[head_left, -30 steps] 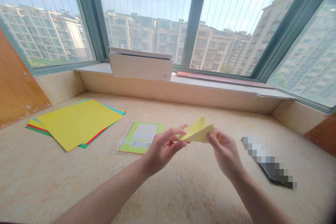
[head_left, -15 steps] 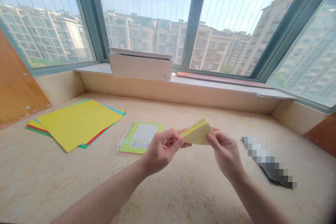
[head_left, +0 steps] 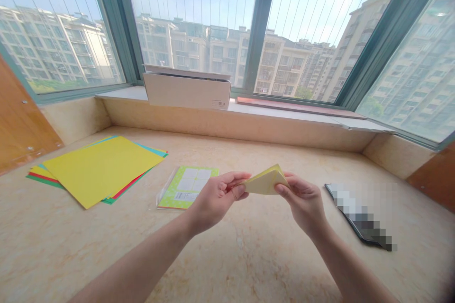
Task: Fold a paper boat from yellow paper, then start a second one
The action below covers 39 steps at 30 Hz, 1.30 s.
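Mid-fold: folded pale-yellow paper (head_left: 266, 182) held in the air between both hands, above the stone counter (head_left: 249, 255). Left hand (head_left: 216, 199) pinches its left corner, right hand (head_left: 304, 201) clamps the right edge, thumb on top. Likely a crease being pressed; next move needs aligned edges and firm fingertip pressure. Stack of coloured sheets (head_left: 99, 170) lies well left of the left hand, green packet (head_left: 186, 187) just beside it

On the desk (head_left: 249, 255), a stack of paper sheets (head_left: 99, 168) lies far left, with a paper packet (head_left: 187, 186) to its right. A phone (head_left: 362, 215) lies at the right. Behind them, on the window sill (head_left: 121, 96), stands a cardboard box (head_left: 186, 91), with a flat board (head_left: 298, 106) to its right.
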{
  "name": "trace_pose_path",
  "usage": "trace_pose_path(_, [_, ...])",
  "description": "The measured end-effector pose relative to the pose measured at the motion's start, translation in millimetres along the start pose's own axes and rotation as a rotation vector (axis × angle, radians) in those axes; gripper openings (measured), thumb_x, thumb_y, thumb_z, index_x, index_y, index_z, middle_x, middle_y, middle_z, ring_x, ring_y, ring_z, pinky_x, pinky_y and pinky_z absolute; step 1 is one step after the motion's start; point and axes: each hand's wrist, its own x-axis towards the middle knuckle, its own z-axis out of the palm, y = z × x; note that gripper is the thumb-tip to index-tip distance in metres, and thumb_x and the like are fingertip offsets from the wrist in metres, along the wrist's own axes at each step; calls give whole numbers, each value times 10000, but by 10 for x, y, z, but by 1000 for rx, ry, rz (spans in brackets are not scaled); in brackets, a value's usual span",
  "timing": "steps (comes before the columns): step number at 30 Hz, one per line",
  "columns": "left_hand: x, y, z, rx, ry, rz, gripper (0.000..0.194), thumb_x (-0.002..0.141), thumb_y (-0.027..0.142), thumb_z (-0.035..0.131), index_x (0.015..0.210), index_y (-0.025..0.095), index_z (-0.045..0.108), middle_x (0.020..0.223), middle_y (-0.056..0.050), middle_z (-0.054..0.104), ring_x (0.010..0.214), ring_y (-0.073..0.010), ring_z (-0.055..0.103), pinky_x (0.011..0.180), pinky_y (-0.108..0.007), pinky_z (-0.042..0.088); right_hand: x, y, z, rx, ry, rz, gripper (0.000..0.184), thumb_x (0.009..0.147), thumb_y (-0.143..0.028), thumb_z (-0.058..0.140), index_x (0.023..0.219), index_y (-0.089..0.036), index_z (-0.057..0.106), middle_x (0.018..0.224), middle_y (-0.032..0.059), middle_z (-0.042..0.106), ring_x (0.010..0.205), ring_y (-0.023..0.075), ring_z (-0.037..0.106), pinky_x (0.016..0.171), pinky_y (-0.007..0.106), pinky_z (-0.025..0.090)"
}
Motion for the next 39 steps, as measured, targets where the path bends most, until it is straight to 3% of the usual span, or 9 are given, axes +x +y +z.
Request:
trace_pose_path(6, [-40,17,46,389,-158,13,330,937,439,622,1086,146,638,1027,-109,720,915,-230,709,742,-309,568,-48,13,86,69,-123,244,528,739,-294,880,1134,-296,530,905,-11,744,736,165,683,637,257,529])
trace_pose_path(10, [-43,-96,124,348,-144,-82,449,977,582,477,1064,146,544,696,-21,642,509,-143,630,435,-208,445,-96,-29,185,9,-209,271,514,766,-311,858,1161,-270,532,981,21,741,829,181,699,710,285,549])
trace_pose_path(13, [-32,-88,129,264,-57,-86,464,985,602,441,1039,149,524,725,-33,658,393,-85,530,346,-167,342,-68,-68,162,73,-250,265,503,801,-327,830,1222,-255,564,1140,67,717,975,198,695,793,307,556])
trace_pose_path(16, [-20,-20,87,145,-4,-66,458,981,604,453,1009,150,505,779,-65,692,367,-60,499,328,-149,305,-22,-95,109,166,-277,246,412,838,-346,797,1190,-239,613,1065,61,733,916,181,697,778,302,550])
trace_pose_path(21, [-10,17,35,53,-39,-108,469,972,624,459,991,156,492,709,-54,692,341,-64,492,313,-140,302,-34,-134,110,102,-221,106,248,865,-367,766,1061,-240,681,962,30,722,870,176,673,756,306,532])
trace_pose_path(27, [15,-7,21,84,-53,-120,485,967,628,465,997,146,513,703,-50,687,337,-62,486,310,-143,290,-84,-196,107,53,-259,153,211,931,-392,683,869,-196,635,748,-2,622,670,135,548,585,261,422])
trace_pose_path(34, [21,-33,-17,251,43,-2,466,957,615,500,904,154,533,634,8,597,400,-59,452,374,-167,311,-98,-224,162,212,-278,145,176,958,-361,652,957,-227,539,862,1,660,731,128,563,615,243,412])
trace_pose_path(37, [-6,-69,5,335,140,73,472,946,614,524,802,164,528,512,58,459,412,-64,410,396,-172,301,-106,-222,211,255,-247,150,214,966,-365,638,1098,-254,511,940,8,706,760,132,605,632,241,448])
trace_pose_path(39, [-26,-94,22,339,197,72,476,939,626,525,810,168,536,512,53,469,406,-67,398,382,-175,281,-99,-213,221,238,-251,148,296,964,-379,635,1214,-246,549,1025,37,724,863,155,648,718,270,501])
